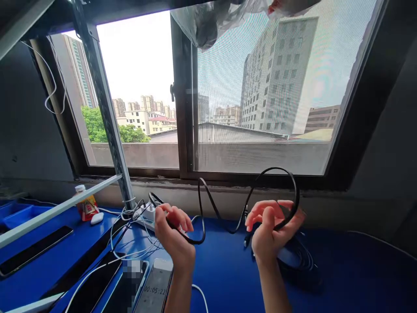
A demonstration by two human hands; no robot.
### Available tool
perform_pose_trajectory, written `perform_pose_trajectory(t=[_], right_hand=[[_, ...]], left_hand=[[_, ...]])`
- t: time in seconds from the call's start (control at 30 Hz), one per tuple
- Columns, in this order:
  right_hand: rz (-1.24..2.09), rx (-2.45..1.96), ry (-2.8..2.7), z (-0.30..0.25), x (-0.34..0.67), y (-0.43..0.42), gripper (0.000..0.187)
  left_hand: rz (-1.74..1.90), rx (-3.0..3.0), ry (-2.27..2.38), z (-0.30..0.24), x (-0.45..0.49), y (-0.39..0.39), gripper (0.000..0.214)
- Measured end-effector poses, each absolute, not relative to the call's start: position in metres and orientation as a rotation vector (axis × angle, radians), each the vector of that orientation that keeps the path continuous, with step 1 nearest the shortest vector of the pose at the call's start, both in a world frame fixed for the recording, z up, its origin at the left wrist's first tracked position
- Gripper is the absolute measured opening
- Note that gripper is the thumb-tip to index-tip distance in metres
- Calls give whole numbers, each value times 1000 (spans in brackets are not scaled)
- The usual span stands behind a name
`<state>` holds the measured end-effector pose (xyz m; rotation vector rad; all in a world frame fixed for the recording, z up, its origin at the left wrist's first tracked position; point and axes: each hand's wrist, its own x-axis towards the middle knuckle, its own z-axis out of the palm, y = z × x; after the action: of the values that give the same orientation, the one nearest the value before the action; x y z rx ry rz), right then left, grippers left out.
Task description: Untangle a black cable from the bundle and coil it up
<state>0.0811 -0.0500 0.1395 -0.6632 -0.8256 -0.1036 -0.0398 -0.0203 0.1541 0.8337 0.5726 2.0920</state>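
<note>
A black cable (297, 191) runs in loose bends between my two hands, above a blue tabletop (224, 269). My left hand (176, 234) has its fingers curled round one part of the cable, and a short bend rises behind those fingers. Over on the right, my right hand (275, 234) holds another part across the palm with loosely curled fingers. From there the cable arches up in a large loop. A connector (246, 211) hangs beside the right fingertips. Behind the right wrist lies a coil of dark cable (302, 261), partly hidden.
Left of my hands are a phone showing a timer (155, 282), more phones, tangled white cables (114, 234) and a power strip (145, 215). A metal shelf post (109, 108) stands before the window. Farther left are a bottle (86, 204) and blue trays (26, 215).
</note>
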Motion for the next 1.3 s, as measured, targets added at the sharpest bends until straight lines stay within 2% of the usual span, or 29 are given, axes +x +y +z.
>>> perform_pose_trajectory(t=[0.17,0.43,0.6,0.8,1.03,1.3], right_hand=[[-132,-637,-821,153,93,-66,35],[-105,-535,-681,170,105,-96,41],[249,-591,-917,173,103,-103,45],[931,-629,-1029,164,104,-104,30],[966,-1065,-1262,156,94,-86,48],[1137,-1237,-1462,155,69,-77,56]], left_hand=[[2308,673,559,177,-52,-29,36],[2309,706,556,180,-58,-28,29],[2184,750,527,175,-48,-27,40],[1936,851,545,178,-41,-27,48],[2008,924,580,174,-41,-26,49],[1711,1085,760,162,-31,-25,56]])
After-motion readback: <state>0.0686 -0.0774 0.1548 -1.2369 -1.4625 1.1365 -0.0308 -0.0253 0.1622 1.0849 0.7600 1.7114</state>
